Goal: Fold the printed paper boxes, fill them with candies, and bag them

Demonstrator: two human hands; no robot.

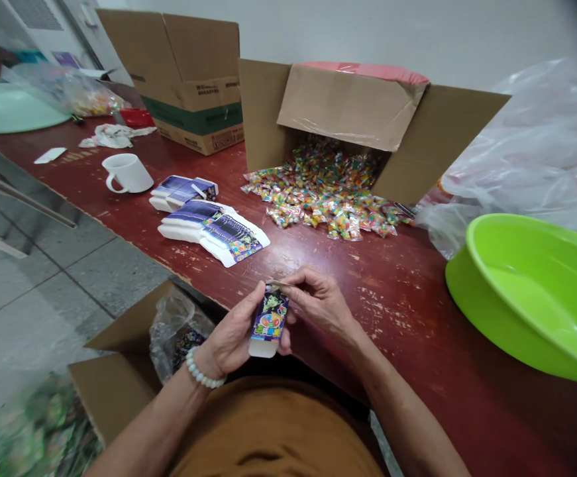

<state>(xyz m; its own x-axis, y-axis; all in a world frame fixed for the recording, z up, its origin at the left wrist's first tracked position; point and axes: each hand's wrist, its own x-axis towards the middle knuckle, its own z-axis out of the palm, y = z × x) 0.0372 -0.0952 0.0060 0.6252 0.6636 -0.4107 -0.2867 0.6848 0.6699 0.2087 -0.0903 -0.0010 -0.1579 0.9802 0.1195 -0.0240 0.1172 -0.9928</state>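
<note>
A small printed candy box [271, 315], dark with bright fruit-coloured artwork, is upright in my left hand [236, 334], whose fingers wrap round it from the side and behind. My right hand [315, 295] pinches the flap at the box's top end between thumb and fingers. At the lower end a pale flap shows. Ahead on the red table lie stacks of flattened purple boxes [213, 228]. Beyond them, small clear packets of colourful candy [328, 212] spill out of an open cardboard carton [348, 112] lying on its side.
A green basin [481, 291] stands at the right, near clear plastic bags [541, 146]. A white mug [128, 173] and a tall carton [189, 99] are at the back left. Below the table edge sits an open carton [119, 391] with a plastic bag inside. A stool [0, 192] is at far left.
</note>
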